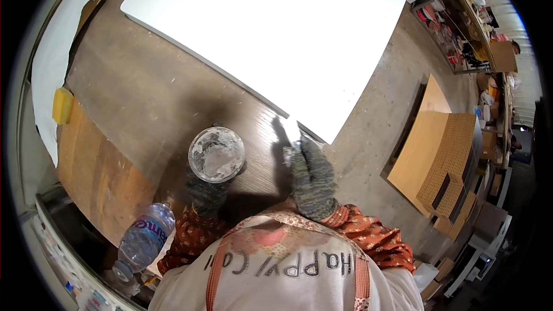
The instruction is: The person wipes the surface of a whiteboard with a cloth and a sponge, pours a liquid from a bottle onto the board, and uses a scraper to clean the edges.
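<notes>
My left hand (pixel 208 196), in a grey knit glove, is closed around a round clear tub (pixel 218 155). Pale grey paste lies inside and is smeared up its walls. In a matching glove, my right hand (pixel 313 179) pinches a small pale flat scraper (pixel 292 130); glare blurs its outline. The scraper's tip is at the near edge of a large white panel (pixel 276 34), close to its right corner. Whether the tip touches the edge I cannot tell. Under the panel and my hands is a grey-brown wood-grain tabletop (pixel 144 89).
A clear plastic bottle (pixel 145 239) lies at the lower left, beside my left forearm. Further left are a wooden board (pixel 98 167), a yellow sponge (pixel 63 106) and white sheeting (pixel 55 69). Wooden panels (pixel 435 155) stand on the floor at right, near loaded shelves (pixel 455 29).
</notes>
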Tool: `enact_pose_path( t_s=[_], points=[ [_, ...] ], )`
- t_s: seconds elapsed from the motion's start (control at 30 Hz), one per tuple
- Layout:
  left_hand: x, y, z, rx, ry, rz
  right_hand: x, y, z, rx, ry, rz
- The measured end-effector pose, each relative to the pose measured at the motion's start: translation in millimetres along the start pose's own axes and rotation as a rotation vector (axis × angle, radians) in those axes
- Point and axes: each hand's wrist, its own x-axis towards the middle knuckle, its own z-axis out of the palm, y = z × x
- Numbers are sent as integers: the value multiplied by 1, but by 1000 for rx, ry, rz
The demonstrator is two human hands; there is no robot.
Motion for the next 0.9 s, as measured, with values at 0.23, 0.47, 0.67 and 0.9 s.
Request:
enact_pose_path(
  t_s=[0.23,0.47,0.67,0.9],
  points=[
    [-1,1,1,-43,15,-4,6,6,7,-126,-20,29],
    [1,2,3,-109,16,-4,2,41,11,-127,-26,-67],
    [7,-5,8,-229,5,-16,13,16,19,-75,-12,-157],
    [24,35,13,-945,-291,-207,6,-3,21,-243,51,195]
  ],
)
